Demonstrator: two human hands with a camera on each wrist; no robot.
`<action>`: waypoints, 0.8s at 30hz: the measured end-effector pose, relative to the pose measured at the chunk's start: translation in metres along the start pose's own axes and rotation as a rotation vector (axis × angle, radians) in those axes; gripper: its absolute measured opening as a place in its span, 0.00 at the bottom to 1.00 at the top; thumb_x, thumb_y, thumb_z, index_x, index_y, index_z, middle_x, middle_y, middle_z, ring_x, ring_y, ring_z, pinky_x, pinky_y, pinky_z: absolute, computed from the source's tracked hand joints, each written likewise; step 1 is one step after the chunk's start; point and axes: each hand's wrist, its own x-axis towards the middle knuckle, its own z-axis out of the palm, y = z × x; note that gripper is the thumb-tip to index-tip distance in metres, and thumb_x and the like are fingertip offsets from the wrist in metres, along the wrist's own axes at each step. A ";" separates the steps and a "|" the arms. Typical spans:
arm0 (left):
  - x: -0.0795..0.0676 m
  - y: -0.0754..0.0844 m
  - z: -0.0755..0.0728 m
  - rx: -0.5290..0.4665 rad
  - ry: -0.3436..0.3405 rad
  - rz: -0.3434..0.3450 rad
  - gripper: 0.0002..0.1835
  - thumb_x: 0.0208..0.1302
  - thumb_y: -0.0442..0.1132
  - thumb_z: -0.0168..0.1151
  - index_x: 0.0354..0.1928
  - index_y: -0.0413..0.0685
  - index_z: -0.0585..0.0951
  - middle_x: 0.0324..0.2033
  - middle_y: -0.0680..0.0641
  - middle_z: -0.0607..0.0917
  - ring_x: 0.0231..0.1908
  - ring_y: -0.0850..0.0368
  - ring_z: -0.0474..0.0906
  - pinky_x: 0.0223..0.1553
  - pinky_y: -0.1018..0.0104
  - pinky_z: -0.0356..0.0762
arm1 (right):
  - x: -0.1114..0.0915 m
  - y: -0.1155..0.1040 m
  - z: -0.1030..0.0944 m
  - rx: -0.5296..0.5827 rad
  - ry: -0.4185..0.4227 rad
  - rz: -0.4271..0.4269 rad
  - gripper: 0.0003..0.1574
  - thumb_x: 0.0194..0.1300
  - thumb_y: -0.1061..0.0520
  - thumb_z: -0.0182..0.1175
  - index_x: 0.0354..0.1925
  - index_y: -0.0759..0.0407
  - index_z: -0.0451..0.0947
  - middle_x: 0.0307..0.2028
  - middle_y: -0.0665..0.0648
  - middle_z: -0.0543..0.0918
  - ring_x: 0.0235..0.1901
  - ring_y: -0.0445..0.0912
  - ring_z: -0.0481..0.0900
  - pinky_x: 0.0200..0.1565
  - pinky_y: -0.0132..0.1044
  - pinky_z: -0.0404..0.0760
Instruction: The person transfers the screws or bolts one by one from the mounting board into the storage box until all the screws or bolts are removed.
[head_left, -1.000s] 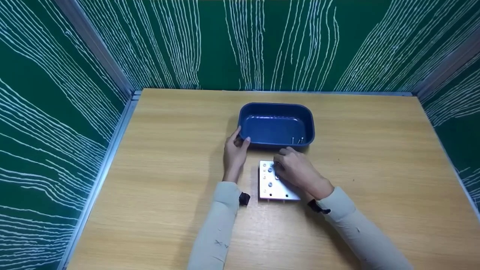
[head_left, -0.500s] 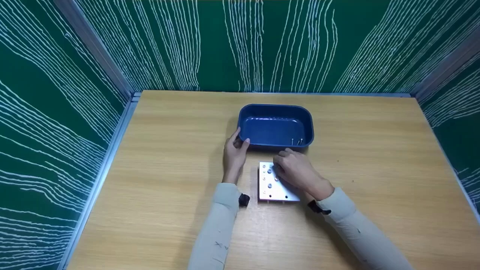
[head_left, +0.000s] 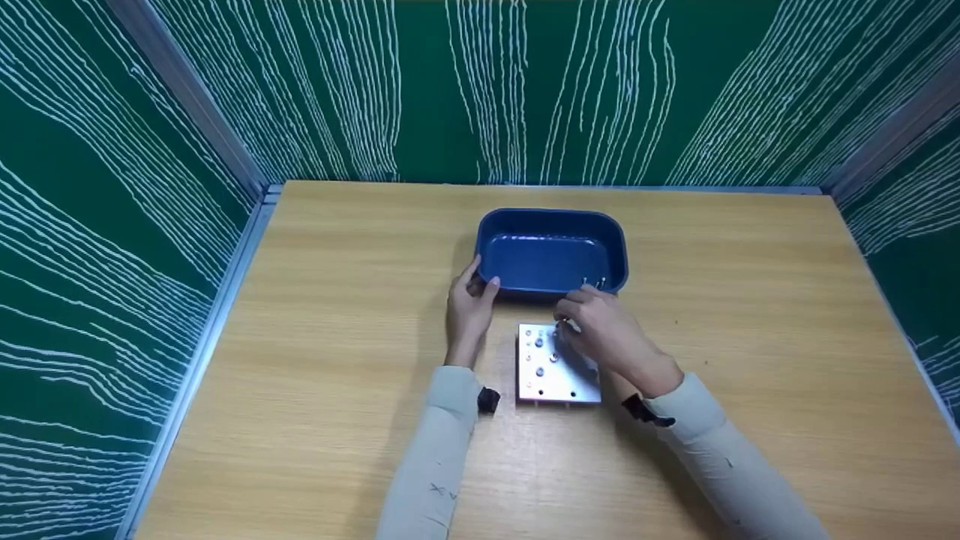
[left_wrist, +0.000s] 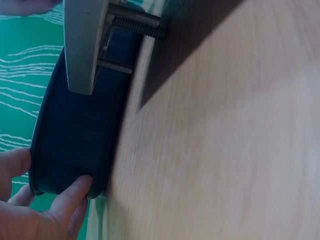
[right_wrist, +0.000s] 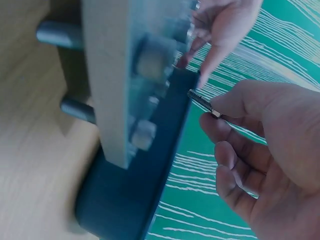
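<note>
A blue plastic bin stands behind a silver metal plate. My left hand holds the bin at its near left corner, thumb on the front wall and fingers along the side. Between thumb and index finger, my right hand pinches a small threaded bolt just off the plate's face, over its far right part. Several bolts sit in the plate's holes, and in the left wrist view their threaded shanks stick out of its underside. Two holes at the near edge are bare.
A few loose bolts lie in the bin's near right corner. The wooden table is bounded by green walls with white lines and metal edge rails.
My right hand has lifted and shifted right from the plate, uncovering more of its far part. The left hand, bin and plate have stayed in place.
</note>
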 end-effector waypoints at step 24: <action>0.001 -0.001 0.001 0.011 0.005 0.006 0.30 0.76 0.41 0.65 0.77 0.55 0.72 0.71 0.40 0.75 0.67 0.46 0.78 0.68 0.57 0.76 | 0.006 0.029 -0.022 -0.009 0.092 0.027 0.07 0.65 0.64 0.74 0.43 0.62 0.90 0.38 0.60 0.90 0.39 0.54 0.83 0.41 0.46 0.84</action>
